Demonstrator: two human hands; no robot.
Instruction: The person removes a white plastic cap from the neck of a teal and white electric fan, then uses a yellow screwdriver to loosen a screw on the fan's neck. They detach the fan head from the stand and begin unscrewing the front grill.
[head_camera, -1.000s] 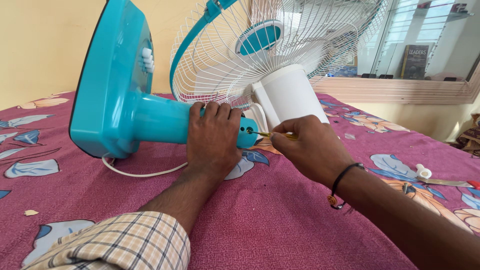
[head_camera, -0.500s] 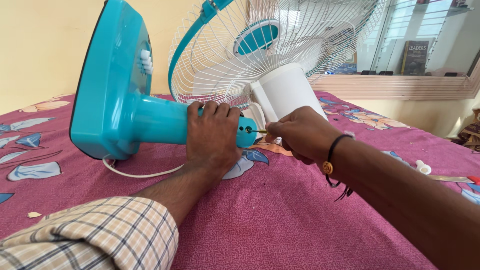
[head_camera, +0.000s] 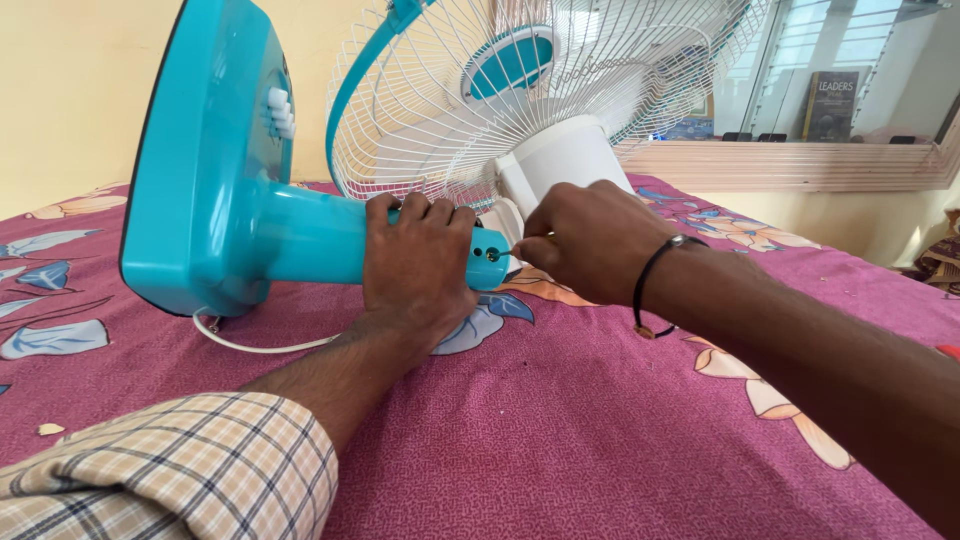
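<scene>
In the head view, we have a turquoise table fan lying on its side across the far part of the bed, its base toward the left edge and its white wire cage toward the far right. Our left hand is wrapped around the turquoise stem, fingers curled over the top and gripping it just short of the stem's end. Our right hand is closed around a thin screwdriver; only its tip shows, meeting a small screw hole in the end of the stem, beside the white motor housing. A white cord trails on the bed under the base.

We judge the tip could slip out of the hole, since the handle is buried in our fist and the fan rests on soft bedding that may let it roll.

Against the earlier frame, our right hand has come closer to the stem and now hides the yellow shaft, and the wrist has turned over. The view has shifted too, so the small white part and tool at the right edge of the bed are out of sight.
</scene>
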